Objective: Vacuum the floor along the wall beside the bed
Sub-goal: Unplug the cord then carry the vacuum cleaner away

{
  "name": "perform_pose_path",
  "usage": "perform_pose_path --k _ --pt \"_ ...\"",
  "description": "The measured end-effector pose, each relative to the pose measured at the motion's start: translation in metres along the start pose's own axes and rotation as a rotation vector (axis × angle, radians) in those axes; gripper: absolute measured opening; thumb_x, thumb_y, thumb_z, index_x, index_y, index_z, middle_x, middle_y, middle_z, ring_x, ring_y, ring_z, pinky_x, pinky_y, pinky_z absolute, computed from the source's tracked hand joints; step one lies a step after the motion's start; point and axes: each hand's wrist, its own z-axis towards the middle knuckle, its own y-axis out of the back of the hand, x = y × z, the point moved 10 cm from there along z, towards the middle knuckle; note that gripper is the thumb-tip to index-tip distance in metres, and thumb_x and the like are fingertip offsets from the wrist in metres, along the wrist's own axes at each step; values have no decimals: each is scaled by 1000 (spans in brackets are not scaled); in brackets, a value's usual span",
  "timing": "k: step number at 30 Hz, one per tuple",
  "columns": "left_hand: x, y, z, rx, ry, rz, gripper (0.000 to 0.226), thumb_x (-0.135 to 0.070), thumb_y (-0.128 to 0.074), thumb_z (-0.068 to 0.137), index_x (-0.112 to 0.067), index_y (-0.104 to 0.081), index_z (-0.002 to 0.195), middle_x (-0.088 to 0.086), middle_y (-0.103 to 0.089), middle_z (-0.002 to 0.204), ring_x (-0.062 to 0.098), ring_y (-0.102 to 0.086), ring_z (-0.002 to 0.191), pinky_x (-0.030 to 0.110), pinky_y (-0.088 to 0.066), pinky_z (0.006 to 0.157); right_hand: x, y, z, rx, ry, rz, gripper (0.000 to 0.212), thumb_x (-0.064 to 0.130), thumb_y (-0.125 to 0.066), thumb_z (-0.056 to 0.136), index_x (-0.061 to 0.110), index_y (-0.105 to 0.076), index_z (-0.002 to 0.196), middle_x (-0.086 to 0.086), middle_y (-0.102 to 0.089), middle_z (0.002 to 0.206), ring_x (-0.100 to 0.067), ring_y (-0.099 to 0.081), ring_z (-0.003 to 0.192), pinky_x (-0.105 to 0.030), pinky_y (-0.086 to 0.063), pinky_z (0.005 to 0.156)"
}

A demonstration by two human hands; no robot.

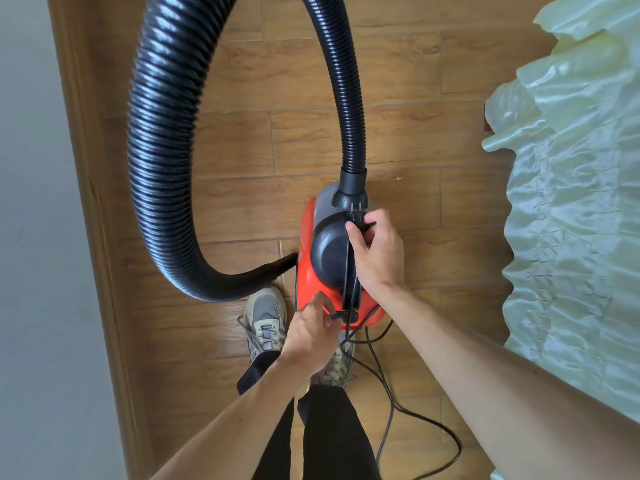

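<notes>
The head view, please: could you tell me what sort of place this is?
Probably a home bedroom: a pale green ruffled satin bedspread at the right, a brown wood-plank floor meeting a wooden skirting board, and a red-and-black canister vacuum cleaner.

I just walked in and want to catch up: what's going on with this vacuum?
A person stands over a red vacuum in the strip between the wall and the bed. The right hand holds the plug at the vacuum's far end; the left hand pinches the power cord at its near end. The black hose loops above.
</notes>
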Motion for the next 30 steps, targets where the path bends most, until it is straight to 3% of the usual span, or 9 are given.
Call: perform_pose_path --k 4,10,14,17,24,28,30 --pt "-5 8 5 -24 -22 20 11 -16 -57 94 -23 -50 99 -7 -60 79 15 -61 75 27 -50 69 -1 0 0 10 -22 43 26 31 -63 94 10 -52 104 0 -56 81 -24 -57 77 -36 -46 68" --pt "-7 13 1 -42 -42 54 13 -18 -56 95 -22 -48 104 0 -64 89 18 -63 81 28 -50 71 -8 0 -5 7 -59 70 31 36 -64 94 10 -51 106 1 -55 82 -22 -56 80 -31 -41 68" --pt "-13 23 -14 -65 -92 106 28 -18 -58 94 -20 -43 117 -1 -61 95 19 -63 84 31 -51 73 -15 4 -17 16 -100 47 38 43 -65 91 13 -48 109 -5 -61 85 -23 -59 79 -33 -44 67" --pt "-25 42 -26 -110 -153 111 41 -19 -61 89 -25 -37 121 -1 -58 102 23 -66 90 41 -55 78 -17 9 -30 29 -136 28 45 45 -68 88 15 -45 112 -9 -59 86 -22 -59 76 -30 -44 64" --pt "-105 106 -66 -346 -452 172 57 -28 -62 84 -31 -30 130 -3 -51 108 20 -59 95 39 -56 68 -15 19 -51 98 -212 33 72 53 -69 84 12 -39 135 -7 -56 107 -21 -62 82 -23 -43 60" --pt "-159 147 -111 -534 -609 176 69 -32 -67 84 -22 -29 141 0 -50 116 20 -57 102 37 -58 65 -8 22 -59 134 -257 56 78 56 -68 84 17 -33 141 -8 -54 118 -23 -62 99 -33 -52 76" --pt "-180 172 -137 -664 -697 192 69 -33 -68 84 -17 -32 141 7 -53 119 26 -56 105 38 -57 73 -1 24 -61 140 -254 54 77 54 -68 84 19 -32 143 -7 -52 120 -24 -61 103 -35 -52 80"
